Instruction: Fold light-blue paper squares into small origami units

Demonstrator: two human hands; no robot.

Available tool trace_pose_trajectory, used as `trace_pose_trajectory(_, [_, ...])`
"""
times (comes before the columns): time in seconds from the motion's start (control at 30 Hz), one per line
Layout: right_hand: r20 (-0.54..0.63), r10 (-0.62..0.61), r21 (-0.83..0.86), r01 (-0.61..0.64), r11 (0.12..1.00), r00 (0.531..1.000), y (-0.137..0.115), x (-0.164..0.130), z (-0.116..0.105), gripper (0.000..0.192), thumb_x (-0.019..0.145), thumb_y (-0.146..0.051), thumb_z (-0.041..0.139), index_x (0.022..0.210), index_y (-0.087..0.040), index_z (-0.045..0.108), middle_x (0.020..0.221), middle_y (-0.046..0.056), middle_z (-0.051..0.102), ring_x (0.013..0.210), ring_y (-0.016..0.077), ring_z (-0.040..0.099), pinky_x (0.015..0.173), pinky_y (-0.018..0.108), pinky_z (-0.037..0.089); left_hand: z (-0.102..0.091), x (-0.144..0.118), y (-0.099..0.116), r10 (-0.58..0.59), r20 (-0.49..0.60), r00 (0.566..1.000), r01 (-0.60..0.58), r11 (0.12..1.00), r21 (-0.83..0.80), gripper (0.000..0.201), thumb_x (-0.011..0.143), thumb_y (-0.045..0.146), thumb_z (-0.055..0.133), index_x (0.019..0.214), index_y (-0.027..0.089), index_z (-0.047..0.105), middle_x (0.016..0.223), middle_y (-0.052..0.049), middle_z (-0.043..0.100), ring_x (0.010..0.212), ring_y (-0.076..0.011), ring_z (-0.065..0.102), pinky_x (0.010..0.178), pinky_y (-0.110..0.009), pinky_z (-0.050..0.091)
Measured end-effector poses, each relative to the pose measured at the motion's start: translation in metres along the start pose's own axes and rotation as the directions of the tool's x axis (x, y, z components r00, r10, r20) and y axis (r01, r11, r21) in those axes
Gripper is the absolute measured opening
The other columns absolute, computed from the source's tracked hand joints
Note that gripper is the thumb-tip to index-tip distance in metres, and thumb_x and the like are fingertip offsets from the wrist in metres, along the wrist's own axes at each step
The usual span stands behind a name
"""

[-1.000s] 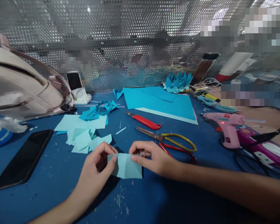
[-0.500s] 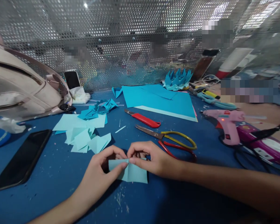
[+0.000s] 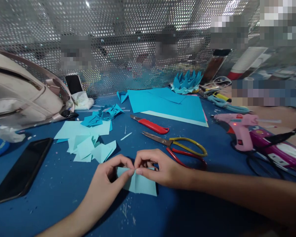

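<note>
Both hands pinch the top edge of a small light-blue piece of paper, which has an upright crease down its middle. My left hand grips it just left of the crease, thumb in front. From the right, my right hand holds the same edge, its thumb close to the left thumb. The fingertips behind the paper are partly hidden. Beyond my left hand lies a loose pile of light-blue paper pieces. Past my right hand are scissors with one yellow and one red handle.
A red utility knife lies before large blue sheets. Folded blue spiky paper stands behind them. At right is a pink glue gun, its light on, by a purple power strip. A phone and bag are left.
Both hands keep their pinch on the paper's top edge. The left thumb has shifted slightly up toward the crease. The view has moved a little.
</note>
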State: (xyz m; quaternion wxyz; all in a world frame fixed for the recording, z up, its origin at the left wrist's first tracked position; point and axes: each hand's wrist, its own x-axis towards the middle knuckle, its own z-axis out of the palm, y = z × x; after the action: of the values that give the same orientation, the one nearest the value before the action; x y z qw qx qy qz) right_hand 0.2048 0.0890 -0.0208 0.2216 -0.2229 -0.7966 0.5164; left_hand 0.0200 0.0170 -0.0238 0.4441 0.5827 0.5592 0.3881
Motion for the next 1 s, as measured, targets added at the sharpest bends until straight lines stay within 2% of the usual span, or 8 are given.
trace_pose_trajectory(0.2, [0.01,0.013,0.031,-0.014,0.999,1.0,0.001,0.0,-0.001,0.012,0.087,-0.024,0.059,0.08,-0.014,0.061,0.068,-0.004,0.047,0.056,0.0073,0.039,0.049,0.019,0.029,0.002,-0.002,0.0,-0.004,-0.009,1.0,0.004,1.0,-0.008,0.013,0.086,0.031,0.059,0.079,0.02,0.064,0.076,0.001,0.06,0.063,-0.0126,0.046,0.056,-0.022,0.036])
trace_pose_trajectory(0.3, [-0.026,0.017,0.071,-0.015,0.997,1.0,0.002,0.0,-0.001,0.014,0.088,-0.026,0.059,0.082,-0.014,0.062,0.074,-0.001,0.053,0.063,0.0087,0.045,0.054,0.019,0.034,0.0,-0.001,0.002,-0.058,-0.005,0.998,0.057,0.996,-0.075,0.014,0.084,0.033,0.062,0.081,0.02,0.063,0.073,0.001,0.058,0.061,-0.0118,0.047,0.054,-0.021,0.038])
trace_pose_trajectory(0.43, [-0.073,0.128,0.099,-0.12,0.988,0.989,0.003,0.0,-0.001,0.019,0.089,-0.033,0.061,0.085,-0.015,0.063,0.077,0.0,0.057,0.059,0.0087,0.044,0.052,0.02,0.033,-0.006,0.004,0.002,-0.153,0.046,0.987,0.159,0.973,-0.166,0.018,0.076,0.034,0.071,0.076,0.018,0.063,0.056,0.006,0.049,0.049,-0.0089,0.04,0.047,-0.019,0.032])
trace_pose_trajectory(0.53, [-0.065,0.17,0.112,-0.162,0.98,0.983,0.004,0.0,0.0,0.026,0.082,-0.041,0.068,0.084,-0.015,0.066,0.071,-0.001,0.056,0.058,0.0092,0.043,0.05,0.021,0.032,-0.009,0.006,-0.001,-0.175,0.013,0.984,0.175,0.972,-0.158,0.022,0.073,0.035,0.074,0.066,0.018,0.062,0.047,0.007,0.042,0.044,-0.0072,0.032,0.043,-0.019,0.025])
trace_pose_trajectory(0.7, [-0.078,0.217,0.184,-0.2,0.962,0.973,0.005,0.0,0.002,0.033,0.078,-0.046,0.073,0.076,-0.014,0.065,0.066,-0.001,0.055,0.058,0.0104,0.045,0.052,0.022,0.035,-0.008,0.004,-0.004,-0.195,-0.009,0.981,0.19,0.964,-0.185,0.029,0.073,0.041,0.074,0.063,0.017,0.06,0.048,0.006,0.043,0.046,-0.0078,0.034,0.045,-0.019,0.026])
trace_pose_trajectory(1.0, [-0.104,0.211,0.201,-0.187,0.962,0.972,0.005,0.001,0.001,0.029,0.074,-0.039,0.078,0.07,-0.014,0.064,0.067,0.0,0.058,0.057,0.0094,0.043,0.05,0.021,0.032,-0.008,0.002,-0.001,-0.19,-0.017,0.982,0.183,0.963,-0.199,0.028,0.074,0.04,0.074,0.064,0.017,0.062,0.055,0.003,0.052,0.052,-0.0098,0.04,0.05,-0.021,0.031])
